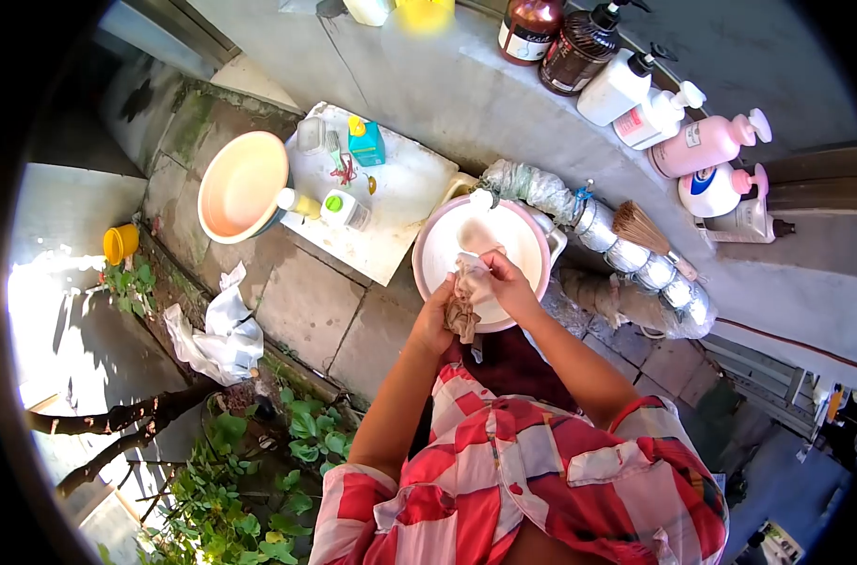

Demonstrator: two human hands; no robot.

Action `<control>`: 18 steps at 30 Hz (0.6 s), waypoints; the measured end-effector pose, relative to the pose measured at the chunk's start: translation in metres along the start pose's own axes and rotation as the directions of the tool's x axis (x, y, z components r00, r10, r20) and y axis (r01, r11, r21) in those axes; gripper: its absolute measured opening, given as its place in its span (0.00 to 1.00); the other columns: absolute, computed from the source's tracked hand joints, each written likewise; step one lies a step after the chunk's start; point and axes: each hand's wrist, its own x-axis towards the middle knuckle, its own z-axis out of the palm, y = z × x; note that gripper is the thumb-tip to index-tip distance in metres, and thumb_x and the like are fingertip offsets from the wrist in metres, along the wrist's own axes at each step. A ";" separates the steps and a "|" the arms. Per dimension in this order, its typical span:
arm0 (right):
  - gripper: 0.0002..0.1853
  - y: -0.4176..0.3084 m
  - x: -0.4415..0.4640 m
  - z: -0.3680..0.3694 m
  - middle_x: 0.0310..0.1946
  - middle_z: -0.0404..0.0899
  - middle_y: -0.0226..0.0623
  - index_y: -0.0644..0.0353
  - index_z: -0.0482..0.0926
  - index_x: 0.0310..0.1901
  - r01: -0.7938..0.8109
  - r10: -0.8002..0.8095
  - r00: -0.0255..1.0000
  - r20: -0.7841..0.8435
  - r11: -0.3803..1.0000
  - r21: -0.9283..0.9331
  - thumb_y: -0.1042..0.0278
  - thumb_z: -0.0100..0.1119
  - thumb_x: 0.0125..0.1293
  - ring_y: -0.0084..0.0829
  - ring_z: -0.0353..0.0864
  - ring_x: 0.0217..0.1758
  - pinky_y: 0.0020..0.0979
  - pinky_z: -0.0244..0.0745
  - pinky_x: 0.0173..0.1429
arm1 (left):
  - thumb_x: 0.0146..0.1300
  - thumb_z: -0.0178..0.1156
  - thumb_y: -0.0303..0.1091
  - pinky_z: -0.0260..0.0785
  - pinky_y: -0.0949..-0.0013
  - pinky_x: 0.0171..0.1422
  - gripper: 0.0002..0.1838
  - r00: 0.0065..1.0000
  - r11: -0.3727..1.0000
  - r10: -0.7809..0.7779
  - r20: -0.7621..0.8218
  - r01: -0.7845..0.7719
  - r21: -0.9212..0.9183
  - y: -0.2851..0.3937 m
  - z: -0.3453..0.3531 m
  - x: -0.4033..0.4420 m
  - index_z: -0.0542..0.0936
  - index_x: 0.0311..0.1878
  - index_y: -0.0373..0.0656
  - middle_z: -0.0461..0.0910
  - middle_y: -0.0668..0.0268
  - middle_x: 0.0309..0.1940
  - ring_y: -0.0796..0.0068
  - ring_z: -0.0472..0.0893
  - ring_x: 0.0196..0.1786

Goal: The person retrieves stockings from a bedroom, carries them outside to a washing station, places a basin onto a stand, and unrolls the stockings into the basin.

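Between my two hands is a crumpled beige cloth (pixel 462 316), held above the near part of a round white basin with a pink rim (pixel 429 235). My left hand (pixel 435 320) is closed on the cloth's lower left side. The fingers of my right hand (pixel 511 285) pinch its upper right part. Inside the basin, beyond my hands, lies another beige patch (pixel 480 234), too unclear to name. A white spout or cap (pixel 483 199) shows at the basin's far rim.
Left of the basin, a white board (pixel 391 254) bears bottles and a teal box (pixel 366 146), beside an orange basin (pixel 240 184). Pump bottles (pixel 626 87) line the ledge at upper right. Wrapped pipes (pixel 598 226) and a brush (pixel 643 230) are at right; plants (pixel 231 471) grow at lower left.
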 end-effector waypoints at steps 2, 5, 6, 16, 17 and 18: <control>0.09 -0.016 -0.011 0.000 0.39 0.74 0.30 0.61 0.72 0.45 0.103 -0.103 0.994 -0.035 0.995 0.010 0.73 0.51 0.63 0.23 0.74 0.39 0.25 0.70 0.44 | 0.63 0.53 0.44 0.73 0.66 0.34 0.15 1.000 1.000 0.017 0.021 -0.017 -0.009 -0.007 -0.018 0.009 0.73 0.46 0.42 0.76 0.67 0.29 0.73 0.76 0.31; 0.17 -0.037 -0.020 -0.006 0.46 0.74 0.35 0.61 0.69 0.55 -0.270 0.265 0.936 -0.233 0.963 0.009 0.70 0.47 0.65 0.26 0.74 0.50 0.27 0.70 0.50 | 0.62 0.55 0.38 0.73 0.65 0.34 0.15 0.989 0.988 0.147 0.019 -0.148 0.046 -0.007 -0.003 0.005 0.71 0.51 0.47 0.72 0.68 0.25 0.74 0.74 0.29; 0.17 -0.038 -0.021 -0.008 0.46 0.74 0.35 0.61 0.69 0.55 -0.260 0.255 0.938 -0.234 0.966 0.008 0.70 0.47 0.65 0.26 0.74 0.50 0.27 0.70 0.50 | 0.62 0.55 0.38 0.73 0.65 0.34 0.15 0.988 0.987 0.151 0.027 -0.153 0.051 -0.006 0.011 -0.002 0.71 0.51 0.47 0.72 0.68 0.25 0.74 0.74 0.29; 0.14 -0.072 -0.026 -0.013 0.40 0.78 0.35 0.62 0.76 0.47 -0.130 0.190 0.916 -0.353 0.974 0.187 0.69 0.48 0.62 0.27 0.78 0.41 0.28 0.73 0.43 | 0.57 0.55 0.31 0.72 0.68 0.28 0.15 0.979 0.953 0.206 -0.003 -0.199 0.229 -0.012 0.063 -0.020 0.70 0.48 0.49 0.74 0.67 0.30 0.76 0.72 0.23; 0.14 -0.077 -0.028 -0.015 0.41 0.78 0.34 0.61 0.75 0.48 -0.075 0.158 0.920 -0.358 0.969 0.234 0.70 0.47 0.62 0.24 0.78 0.40 0.26 0.73 0.41 | 0.56 0.54 0.30 0.71 0.68 0.27 0.15 0.980 0.969 0.201 -0.006 -0.198 0.148 -0.012 0.063 -0.022 0.70 0.47 0.49 0.74 0.67 0.29 0.76 0.72 0.22; 0.14 -0.077 -0.028 -0.018 0.41 0.78 0.34 0.61 0.75 0.48 -0.071 0.155 0.920 -0.359 0.969 0.236 0.70 0.47 0.62 0.24 0.78 0.40 0.26 0.73 0.41 | 0.56 0.54 0.30 0.71 0.68 0.27 0.15 0.980 0.968 0.201 -0.004 -0.198 0.152 -0.012 0.064 -0.024 0.70 0.47 0.49 0.74 0.67 0.29 0.76 0.72 0.22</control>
